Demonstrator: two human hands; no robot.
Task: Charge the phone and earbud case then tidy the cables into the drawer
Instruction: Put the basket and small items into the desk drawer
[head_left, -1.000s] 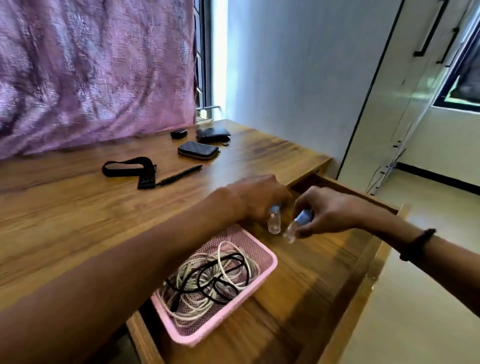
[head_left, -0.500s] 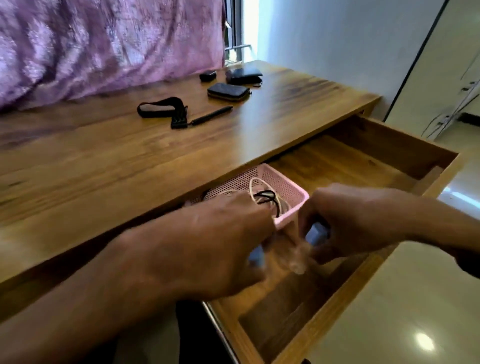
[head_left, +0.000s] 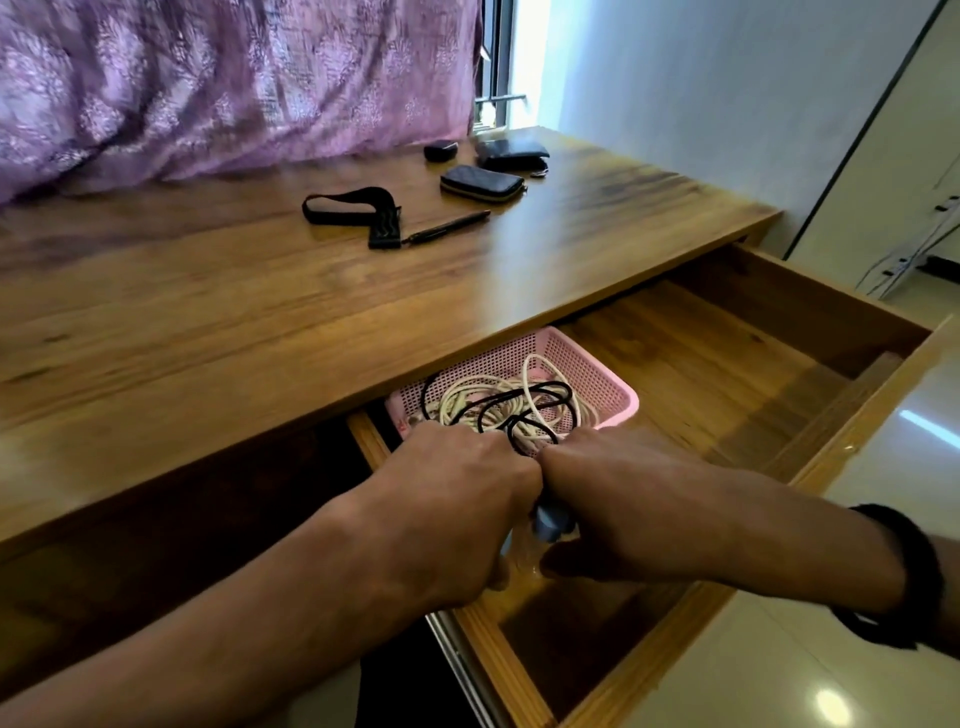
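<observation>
Taking the pink perforated plastic basket as the mark: it sits in the back left part of the open wooden drawer, half tucked under the edge of the wooden desk top, its long axis running from the near left toward the far right. Inside it lies a tangle of coiled white and black cables, looped roughly flat with no clear single direction. To the left of the basket and nearer the camera, the left hand reaches down into the drawer with its fingers curled under; what they close on is hidden. Touching it on the right, just in front of the basket, the right hand is also curled, and between the two hands a small blue-grey cap-like object shows, gripped there; which hand holds it cannot be told. A black band circles the right wrist. Beyond the basket, on the desk top, lie a black looped strap, a black pen pointing far right, a black zipped pouch, a small black case and a black wallet.
</observation>
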